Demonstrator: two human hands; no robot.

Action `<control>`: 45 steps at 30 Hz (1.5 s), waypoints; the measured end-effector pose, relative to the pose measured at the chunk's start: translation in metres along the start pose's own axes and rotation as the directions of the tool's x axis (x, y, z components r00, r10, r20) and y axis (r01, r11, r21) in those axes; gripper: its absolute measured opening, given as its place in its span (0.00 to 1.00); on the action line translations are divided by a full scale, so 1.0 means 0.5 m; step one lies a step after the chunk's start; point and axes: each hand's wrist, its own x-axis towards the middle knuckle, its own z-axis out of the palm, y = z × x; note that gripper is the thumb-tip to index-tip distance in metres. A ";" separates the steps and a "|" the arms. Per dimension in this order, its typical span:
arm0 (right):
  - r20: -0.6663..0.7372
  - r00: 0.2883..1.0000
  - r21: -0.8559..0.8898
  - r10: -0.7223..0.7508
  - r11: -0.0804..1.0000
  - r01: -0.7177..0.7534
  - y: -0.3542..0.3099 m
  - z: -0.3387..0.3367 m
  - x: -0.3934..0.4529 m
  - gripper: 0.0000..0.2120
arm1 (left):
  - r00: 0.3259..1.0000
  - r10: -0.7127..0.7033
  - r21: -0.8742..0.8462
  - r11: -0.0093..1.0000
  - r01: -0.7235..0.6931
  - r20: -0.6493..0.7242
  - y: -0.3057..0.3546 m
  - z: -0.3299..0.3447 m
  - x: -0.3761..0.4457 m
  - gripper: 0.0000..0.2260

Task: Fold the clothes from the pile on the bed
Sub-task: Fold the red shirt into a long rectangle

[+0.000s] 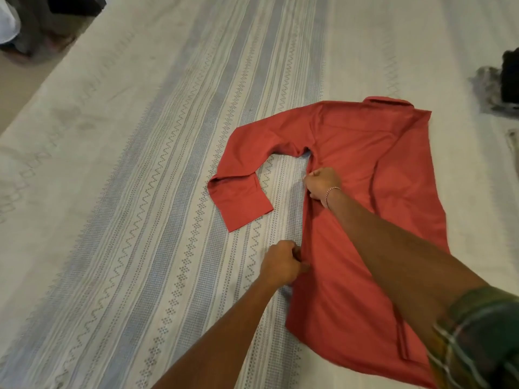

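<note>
Red shirt (365,175) lies flat on the bed (140,164), back side up, collar (389,103) at the far end beyond both hands, hem end nearest the person under the right forearm. Left hand (280,265) is at the shirt's left side edge, fingers curled, pinching the fabric edge low on the body of the shirt. Right hand (323,183) reaches across further up the same edge, just below the armpit, fingers curled and pinching the cloth there; a thin bracelet (331,193) sits on that wrist. The two hands are apart along the one edge, left one nearer the person, right one further away. The long sleeve (238,175) lies to the left of the right hand, bent at the elbow, cuff (241,206) resting flat on the bed between the two hands and off to their left, not touching either. Shirt's right side looks already folded in, on the far side of the right arm. A green checked sleeve (477,338) covers the person's right upper arm. Dark clothes pile (502,82) sits well off to the right of the right hand, at the frame edge, partly cut off. Bed cover is pale with blue-grey zigzag stripes.
</note>
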 end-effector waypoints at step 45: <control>0.274 0.555 -0.588 -0.786 0.320 0.743 0.349 -0.230 -0.050 0.22 | 0.764 0.627 0.793 0.539 -0.284 -0.153 0.109 0.331 0.007 0.27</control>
